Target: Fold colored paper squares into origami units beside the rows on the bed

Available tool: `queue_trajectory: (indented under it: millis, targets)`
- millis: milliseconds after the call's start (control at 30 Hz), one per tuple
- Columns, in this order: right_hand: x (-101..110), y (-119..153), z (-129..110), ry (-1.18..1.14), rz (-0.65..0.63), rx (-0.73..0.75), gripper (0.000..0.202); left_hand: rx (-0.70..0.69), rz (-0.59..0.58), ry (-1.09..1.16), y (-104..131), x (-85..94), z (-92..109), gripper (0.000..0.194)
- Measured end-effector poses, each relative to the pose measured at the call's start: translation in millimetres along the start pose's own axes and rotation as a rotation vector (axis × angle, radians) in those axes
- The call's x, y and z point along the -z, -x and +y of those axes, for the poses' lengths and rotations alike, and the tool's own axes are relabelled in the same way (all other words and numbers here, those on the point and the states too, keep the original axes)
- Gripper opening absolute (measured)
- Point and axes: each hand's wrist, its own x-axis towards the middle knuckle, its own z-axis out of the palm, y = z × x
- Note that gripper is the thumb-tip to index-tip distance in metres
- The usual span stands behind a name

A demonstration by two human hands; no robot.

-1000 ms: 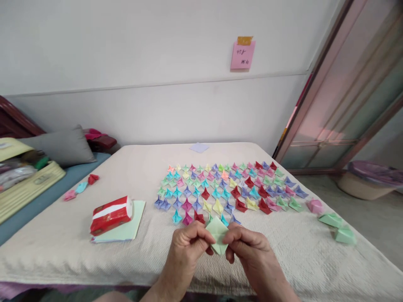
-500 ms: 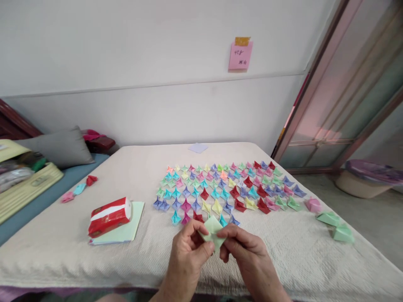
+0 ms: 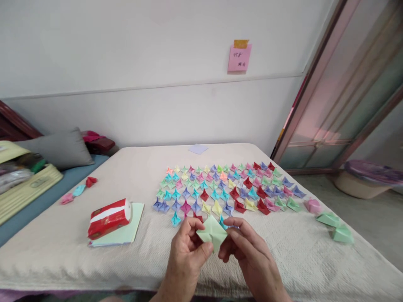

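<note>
A light green folded paper (image 3: 211, 233), diamond-shaped with crease lines, is held up over the front of the covered table. My left hand (image 3: 189, 256) pinches its left side, thumb on the lower front edge and index finger at the upper left. At the right corner, the curled fingers of my right hand (image 3: 248, 251) close on the paper; the fingertips are partly hidden behind it. Just beyond stand rows of small colourful origami pieces (image 3: 204, 194), some in the nearest row covered by my hands.
Left lies a red and white packet (image 3: 108, 219) on green paper sheets (image 3: 136, 222). Three small folded pieces (image 3: 79, 190) sit farther left. Pink (image 3: 313, 205) and green folded papers (image 3: 343, 234) lie at right. A lilac square (image 3: 198, 149) rests by the wall.
The right hand's fingers have shifted right and loosened from the paper's front, showing more of its right side. The left hand keeps its pinch.
</note>
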Motion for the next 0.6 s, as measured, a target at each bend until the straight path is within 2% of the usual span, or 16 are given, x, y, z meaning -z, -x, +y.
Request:
queue_trajectory:
  millis: [133,233,433,600]
  targets:
    - [2,-1,-2,0.134,-0.053,0.018,0.030,-0.011,-0.006,-0.015,0,-0.7,-2,0.027]
    - [2,-2,-1,0.205,-0.060,-0.030,0.030,-0.030,-0.023,-0.050,2,-2.9,-6,0.025]
    - [2,-4,3,0.032,-0.004,-0.090,0.028,-0.058,-0.068,-0.055,4,-3.4,-12,0.022]
    - [2,-4,-1,0.032,-0.005,-0.151,0.025,-0.068,-0.039,-0.082,1,-0.1,-10,0.022]
